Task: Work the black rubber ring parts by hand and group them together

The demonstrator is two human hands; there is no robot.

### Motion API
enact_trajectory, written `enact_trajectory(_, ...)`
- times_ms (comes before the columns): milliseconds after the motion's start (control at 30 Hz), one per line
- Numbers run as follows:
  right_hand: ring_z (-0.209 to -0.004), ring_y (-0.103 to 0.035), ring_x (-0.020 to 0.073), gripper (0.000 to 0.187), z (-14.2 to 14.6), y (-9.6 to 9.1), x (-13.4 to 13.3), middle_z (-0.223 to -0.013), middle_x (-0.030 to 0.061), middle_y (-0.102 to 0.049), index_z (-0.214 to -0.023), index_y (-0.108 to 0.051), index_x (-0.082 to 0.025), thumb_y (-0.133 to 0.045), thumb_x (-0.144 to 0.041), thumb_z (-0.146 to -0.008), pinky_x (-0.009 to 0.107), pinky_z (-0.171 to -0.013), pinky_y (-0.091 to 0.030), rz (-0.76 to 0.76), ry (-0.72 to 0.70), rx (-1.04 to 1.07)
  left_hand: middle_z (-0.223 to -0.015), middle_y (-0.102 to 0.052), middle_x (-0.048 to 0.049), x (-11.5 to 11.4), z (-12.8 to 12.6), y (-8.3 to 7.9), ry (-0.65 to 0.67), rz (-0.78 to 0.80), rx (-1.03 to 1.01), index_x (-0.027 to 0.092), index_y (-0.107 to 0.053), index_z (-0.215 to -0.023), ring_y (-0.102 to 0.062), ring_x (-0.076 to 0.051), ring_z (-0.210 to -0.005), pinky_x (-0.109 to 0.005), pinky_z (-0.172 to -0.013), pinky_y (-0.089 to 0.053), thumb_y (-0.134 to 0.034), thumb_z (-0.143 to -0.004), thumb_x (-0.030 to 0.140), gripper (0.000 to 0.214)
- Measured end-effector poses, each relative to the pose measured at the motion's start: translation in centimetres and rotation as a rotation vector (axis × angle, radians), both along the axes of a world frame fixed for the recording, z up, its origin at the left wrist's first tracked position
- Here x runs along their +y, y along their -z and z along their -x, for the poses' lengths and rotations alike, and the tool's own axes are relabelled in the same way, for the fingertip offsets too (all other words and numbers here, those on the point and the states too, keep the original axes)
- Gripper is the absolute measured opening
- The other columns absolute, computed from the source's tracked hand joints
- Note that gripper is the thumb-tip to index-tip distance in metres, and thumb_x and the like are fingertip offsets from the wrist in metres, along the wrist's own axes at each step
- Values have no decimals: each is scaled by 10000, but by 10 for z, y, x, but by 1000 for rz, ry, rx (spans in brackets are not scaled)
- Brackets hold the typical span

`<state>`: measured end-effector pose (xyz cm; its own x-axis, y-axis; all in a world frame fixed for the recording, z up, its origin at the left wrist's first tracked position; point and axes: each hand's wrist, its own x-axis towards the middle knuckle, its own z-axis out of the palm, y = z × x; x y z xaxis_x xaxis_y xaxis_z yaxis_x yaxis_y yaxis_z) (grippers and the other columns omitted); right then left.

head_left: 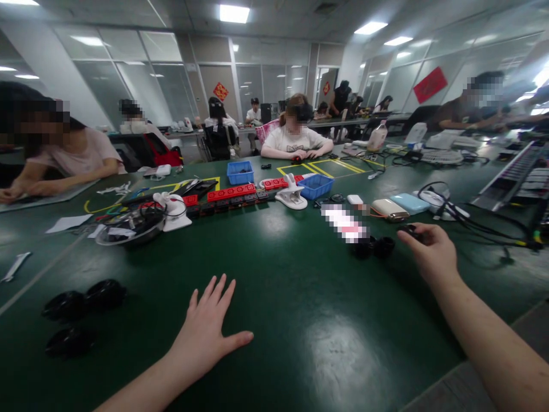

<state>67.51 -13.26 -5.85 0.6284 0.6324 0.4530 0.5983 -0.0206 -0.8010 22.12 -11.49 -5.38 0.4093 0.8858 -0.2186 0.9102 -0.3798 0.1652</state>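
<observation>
My right hand (431, 252) grips a small black round part (410, 230) at the right of the green table (274, 297); my fingers hide much of it. Just left of that hand, two similar black round parts, one of them a ring-like piece (384, 246), rest side by side. My left hand (210, 320) is spread out, palm down, over the table's near middle and holds nothing. Farther left lie three glossy black round parts: one at the back (106, 294), one beside it (65, 306), and one nearer me (70, 341). Their exact kind is unclear.
A metal bowl of cables (128, 232), white clip stands (291, 193), a row of red and black blocks (231, 194) and blue bins (316, 186) line the table's middle. Power banks (389, 209) and cables lie at right, a wrench (16, 266) at left. Several people sit around.
</observation>
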Motion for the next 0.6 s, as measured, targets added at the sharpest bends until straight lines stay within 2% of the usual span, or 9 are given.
enact_trajectory(100,-988,-554,204,259,2,-3,-3,-1089,74,-567,-1060,-545,-134,-604,-230,-827,410,-871,-446,80,-78,-36,-1485,-102,-117,0,-2,-1,-2,2,24,150,-212,-1419,-72,-340,-1353,-582,-1057,-114,-478,-686,733,974)
enact_trajectory(167,-1013,-546,210,313,4,-4,-3,-1087,80,-582,-1036,-553,-143,-665,-172,-746,385,-918,-410,141,-136,-54,-1486,-90,-115,0,-2,0,1,-3,39,147,-202,-1421,-68,-335,-1355,-577,-1059,-112,-472,-692,730,972)
enact_trajectory(300,-1011,-561,228,355,5,-7,-1,-1073,96,-609,-1028,-564,-164,-668,-162,-689,345,-912,-405,262,-238,-53,-1488,-92,-112,2,2,3,22,-22,37,153,-198,-1421,-65,-333,-1357,-579,-1058,-111,-441,-694,754,974)
enact_trajectory(400,-1035,-557,247,398,7,-7,-2,-1078,106,-612,-1046,-558,-173,-666,-183,-663,352,-905,-407,285,-251,-56,-1491,-96,-109,1,2,7,23,-32,21,168,-196,-1423,-68,-336,-1358,-580,-1057,-111,-439,-686,765,979)
enact_trajectory(500,-1050,-550,258,456,7,-9,-5,-1127,111,-590,-1074,-546,-186,-657,-219,-633,363,-924,-388,219,-188,-76,-1492,-110,-109,-3,-1,4,20,-37,-6,176,-196,-1425,-85,-338,-1358,-571,-1059,-123,-469,-679,754,982)
enact_trajectory(600,-1072,-535,274,494,3,-9,-6,-1173,144,-549,-1148,-498,-170,-531,-300,-672,404,-913,-392,67,17,-68,-1493,-138,-110,0,6,-18,20,-149,-34,175,-232,-1418,-140,-319,-1356,-538,-1066,-149,-496,-715,702,918)
